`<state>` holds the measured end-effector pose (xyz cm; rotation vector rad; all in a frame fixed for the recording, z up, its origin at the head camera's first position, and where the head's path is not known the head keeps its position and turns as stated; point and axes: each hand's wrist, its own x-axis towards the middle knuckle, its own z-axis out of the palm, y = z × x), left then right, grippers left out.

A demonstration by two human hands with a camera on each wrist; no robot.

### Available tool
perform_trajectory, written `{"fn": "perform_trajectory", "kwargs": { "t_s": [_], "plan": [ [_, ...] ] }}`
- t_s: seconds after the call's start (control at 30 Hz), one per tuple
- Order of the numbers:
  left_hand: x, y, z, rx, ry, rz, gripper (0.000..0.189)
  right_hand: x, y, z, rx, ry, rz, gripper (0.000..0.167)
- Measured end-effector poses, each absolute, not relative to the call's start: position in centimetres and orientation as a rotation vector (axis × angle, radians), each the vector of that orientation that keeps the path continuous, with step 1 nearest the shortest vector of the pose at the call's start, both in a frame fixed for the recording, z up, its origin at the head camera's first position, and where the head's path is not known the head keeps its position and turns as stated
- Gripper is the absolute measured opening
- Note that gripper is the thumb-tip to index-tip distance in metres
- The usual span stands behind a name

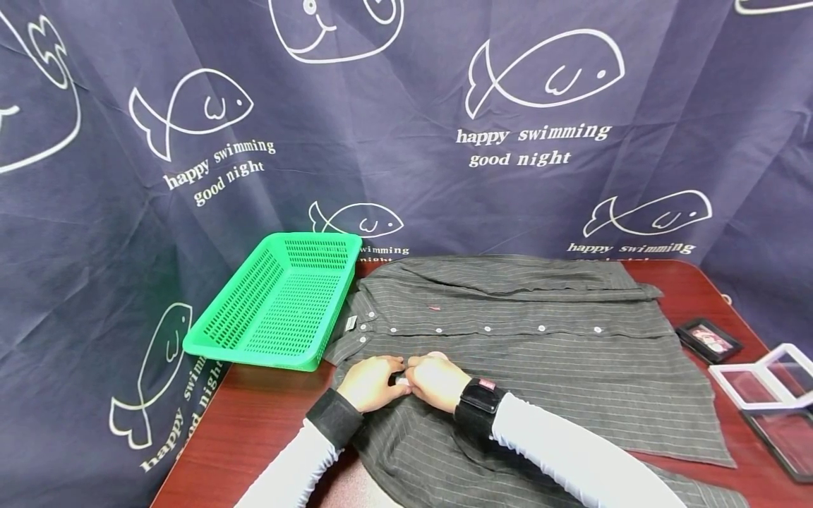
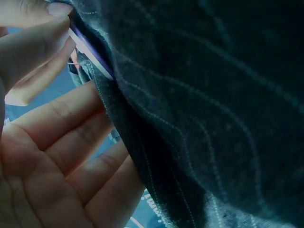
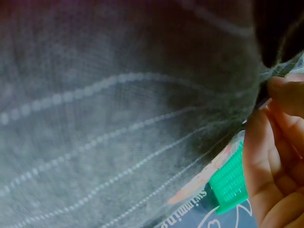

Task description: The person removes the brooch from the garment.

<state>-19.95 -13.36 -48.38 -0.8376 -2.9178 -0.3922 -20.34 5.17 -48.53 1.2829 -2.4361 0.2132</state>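
A dark grey striped button-up shirt (image 1: pixel 540 367) lies spread over the table, its collar towards the basket. Both hands meet on it below the collar. My left hand (image 1: pixel 371 383) pinches a thin, flat badge-like piece (image 2: pixel 92 54) with a white and purple edge; in the left wrist view its other fingers extend along the underside of the cloth. A fine pin-like line shows beside the piece. My right hand (image 1: pixel 438 381) pinches at the cloth's edge, thumb against finger in the right wrist view. The piece's face is hidden, and the raised cloth fills much of both wrist views.
A green plastic basket (image 1: pixel 330 296) stands at the table's left back corner. On the right lie a small black frame (image 1: pixel 710 340) with a picture, a white hinged frame (image 1: pixel 739 384) and a dark-edged clear case (image 1: pixel 784 441). A blue fish-print curtain (image 1: pixel 406 162) hangs behind.
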Motion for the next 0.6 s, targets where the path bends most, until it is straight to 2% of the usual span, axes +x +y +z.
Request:
{"fn": "perform_trajectory", "kwargs": {
  "t_s": [0.33,0.6],
  "plan": [
    [-20.1,-13.62,-48.1,-0.836,-2.947,-0.505,0.04,-20.8,5.69,-48.35,1.329,-2.404,0.377,0.019],
    [-20.01,-13.93,-47.92,-0.804,-2.886,-0.557,0.037,-20.96,5.91,-48.02,1.244,-2.476,0.543,0.014]
  ]
}}
